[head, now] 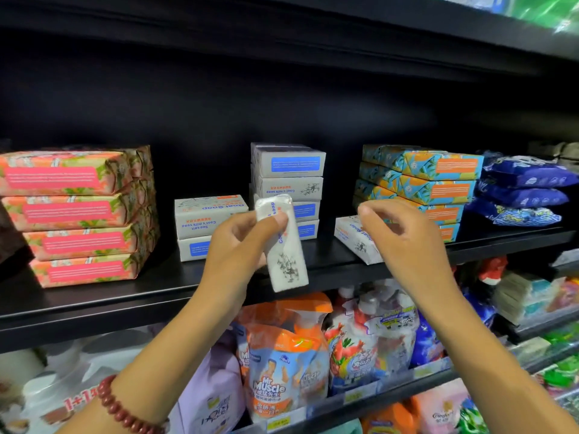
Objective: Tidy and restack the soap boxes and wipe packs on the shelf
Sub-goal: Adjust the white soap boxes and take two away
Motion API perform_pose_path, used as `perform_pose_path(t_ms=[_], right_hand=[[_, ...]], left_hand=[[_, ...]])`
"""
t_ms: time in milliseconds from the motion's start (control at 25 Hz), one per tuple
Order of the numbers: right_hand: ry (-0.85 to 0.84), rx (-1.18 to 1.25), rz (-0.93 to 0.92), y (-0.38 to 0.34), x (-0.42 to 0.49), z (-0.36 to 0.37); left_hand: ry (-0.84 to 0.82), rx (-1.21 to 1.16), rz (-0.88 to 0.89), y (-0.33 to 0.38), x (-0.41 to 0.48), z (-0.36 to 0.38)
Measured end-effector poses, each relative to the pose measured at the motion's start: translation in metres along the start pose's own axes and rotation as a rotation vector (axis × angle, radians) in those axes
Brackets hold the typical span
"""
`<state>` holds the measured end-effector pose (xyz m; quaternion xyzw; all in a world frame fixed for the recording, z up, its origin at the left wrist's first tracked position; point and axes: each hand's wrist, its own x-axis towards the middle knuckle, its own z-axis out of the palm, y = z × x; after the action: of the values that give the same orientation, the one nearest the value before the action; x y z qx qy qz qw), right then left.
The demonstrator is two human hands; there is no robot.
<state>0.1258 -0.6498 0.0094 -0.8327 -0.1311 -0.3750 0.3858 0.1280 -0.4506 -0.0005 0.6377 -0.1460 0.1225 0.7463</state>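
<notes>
My left hand point(241, 242) grips a white goat soap box point(286, 261), held on end and tilted in front of the black shelf point(125, 296). My right hand point(407, 242) hovers with loosely curled fingers over the right part of another white soap box point(354, 242), which lies askew on the shelf; I cannot tell whether they touch. Behind stands a tall stack of white soap boxes point(288, 164), with a low stack of two point(203, 220) to its left. Dark blue wipe packs point(526, 183) are piled at the far right.
Pink floral soap packs point(72, 214) are stacked at the left, and blue-and-orange soap packs point(438, 180) at the right. The shelf below holds cleaner bottles and refill pouches point(282, 371). Another shelf board hangs close above.
</notes>
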Motion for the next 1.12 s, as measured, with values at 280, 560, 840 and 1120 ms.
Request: perform_pose_path(t_ms=[280, 560, 840, 1120], right_hand=[[-0.39, -0.623, 0.388, 0.032, 0.03, 0.005], [-0.352, -0.627, 0.152, 0.027, 0.033, 0.008], [-0.398, -0.698, -0.037, 0.029, 0.032, 0.002], [-0.384, -0.729, -0.007, 0.023, 0.029, -0.012]], left_hand=[[-0.011, -0.178, -0.204, -0.011, 0.009, 0.012], [-0.06, -0.209, -0.165, -0.011, 0.019, 0.016], [-0.01, -0.147, -0.102, -0.02, 0.028, 0.019], [-0.054, -0.088, -0.108, -0.021, 0.024, 0.021]])
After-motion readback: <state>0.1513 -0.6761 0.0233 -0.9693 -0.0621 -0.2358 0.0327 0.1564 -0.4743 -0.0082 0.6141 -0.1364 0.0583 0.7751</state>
